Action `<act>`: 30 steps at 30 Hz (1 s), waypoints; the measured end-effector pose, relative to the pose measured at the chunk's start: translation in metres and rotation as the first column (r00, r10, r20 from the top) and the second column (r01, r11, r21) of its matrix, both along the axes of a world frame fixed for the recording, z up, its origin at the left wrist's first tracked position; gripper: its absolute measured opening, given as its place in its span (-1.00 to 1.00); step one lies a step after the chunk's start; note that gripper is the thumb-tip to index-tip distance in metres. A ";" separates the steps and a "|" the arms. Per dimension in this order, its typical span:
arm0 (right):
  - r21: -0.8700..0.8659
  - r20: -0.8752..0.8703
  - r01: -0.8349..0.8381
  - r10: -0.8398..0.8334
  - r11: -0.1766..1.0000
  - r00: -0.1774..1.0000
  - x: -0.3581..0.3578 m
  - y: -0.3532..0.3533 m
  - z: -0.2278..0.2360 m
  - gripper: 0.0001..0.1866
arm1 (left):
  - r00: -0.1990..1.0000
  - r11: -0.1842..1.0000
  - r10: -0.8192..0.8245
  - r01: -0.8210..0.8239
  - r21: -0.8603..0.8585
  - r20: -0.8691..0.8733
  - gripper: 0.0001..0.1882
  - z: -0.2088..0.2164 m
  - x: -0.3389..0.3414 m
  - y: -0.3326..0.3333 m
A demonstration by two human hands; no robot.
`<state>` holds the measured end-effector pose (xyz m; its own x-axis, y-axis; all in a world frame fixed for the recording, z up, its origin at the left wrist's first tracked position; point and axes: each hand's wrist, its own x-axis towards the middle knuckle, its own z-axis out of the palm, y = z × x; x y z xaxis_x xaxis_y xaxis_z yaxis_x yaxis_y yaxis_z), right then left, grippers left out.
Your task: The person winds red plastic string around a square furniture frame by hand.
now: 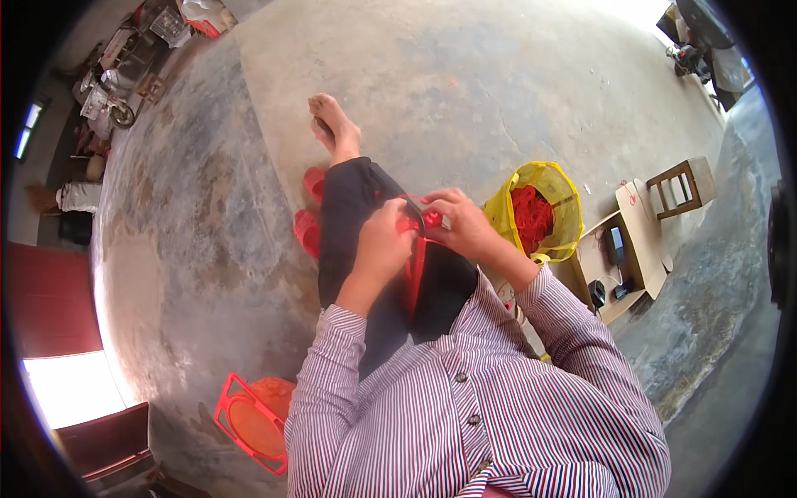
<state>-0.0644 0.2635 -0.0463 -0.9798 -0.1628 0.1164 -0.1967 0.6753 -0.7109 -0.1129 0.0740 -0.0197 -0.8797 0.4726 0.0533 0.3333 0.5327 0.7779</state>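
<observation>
Over my dark-trousered lap, both hands are closed on a red ribbon. My left hand pinches it between bent fingers. Close beside it, my right hand has its thumb and fingertips on a shiny red bunched part of the ribbon. The strip's lower length hangs down between my wrists onto my thighs. My fingers partly cover the red piece, so its exact form is unclear. Just right of my right hand stands a yellow basket with a heap of red strips inside.
Red slippers lie on the concrete floor left of my leg. An orange-red plastic seat stands at lower left. To the right are an open wooden box with dark devices and a small wooden stool. A motorbike is at far left.
</observation>
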 end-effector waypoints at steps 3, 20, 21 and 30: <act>-0.245 -0.126 0.167 -0.202 0.955 0.971 0.024 0.026 0.021 -0.65 | 0.980 0.997 -0.026 0.040 0.065 -0.195 -0.58 0.000 0.002 -0.006; -0.791 0.296 0.374 -0.231 0.484 0.927 0.065 0.038 0.042 -0.71 | 0.938 0.922 -0.067 -0.073 0.381 0.341 -0.76 -0.027 0.038 -0.003; -0.769 0.289 0.335 -0.172 0.545 0.942 0.056 0.017 0.030 -0.74 | 0.934 0.922 -0.071 -0.073 0.381 0.350 -0.75 -0.025 0.038 -0.001; -0.599 0.235 0.016 0.156 0.801 0.959 0.088 -0.018 0.104 -0.79 | 0.947 0.852 -0.033 -0.141 0.505 0.320 -0.66 -0.034 0.045 0.006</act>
<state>0.0234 0.2452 0.0580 -0.9754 -0.2160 -0.0437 0.0226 0.0990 -0.9948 -0.0683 0.0798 -0.0539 -0.9150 0.4034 0.0000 0.0159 0.0360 0.9992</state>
